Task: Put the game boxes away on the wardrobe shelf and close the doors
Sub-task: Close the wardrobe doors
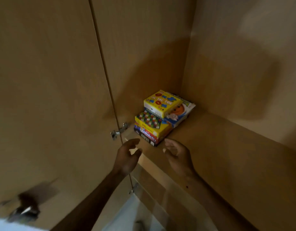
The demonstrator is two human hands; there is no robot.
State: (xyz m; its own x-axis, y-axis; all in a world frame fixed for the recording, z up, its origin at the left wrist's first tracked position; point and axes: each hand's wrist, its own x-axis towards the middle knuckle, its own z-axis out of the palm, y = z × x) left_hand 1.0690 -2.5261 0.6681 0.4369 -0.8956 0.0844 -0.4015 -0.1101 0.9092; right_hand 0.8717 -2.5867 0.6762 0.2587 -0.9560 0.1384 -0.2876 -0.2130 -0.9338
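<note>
The left hand (127, 155) and the right hand (177, 154) are both loose and hold nothing, just in front of the stack of game boxes (162, 119) near the front edge of the wardrobe shelf (219, 139). The stack looks uneven, so a bump from a hand could tip it or slide a box off, and the door (52, 97) might catch it. It has bright boxes, with a yellow tic tac toe box (162, 103) on top.

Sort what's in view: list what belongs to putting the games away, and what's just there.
Part of the job:
- stack of colourful cardboard game boxes
- tan wooden wardrobe shelf
- open tan wardrobe door
- left hand, right hand, both empty

Just there:
- silver metal door hinge
</note>
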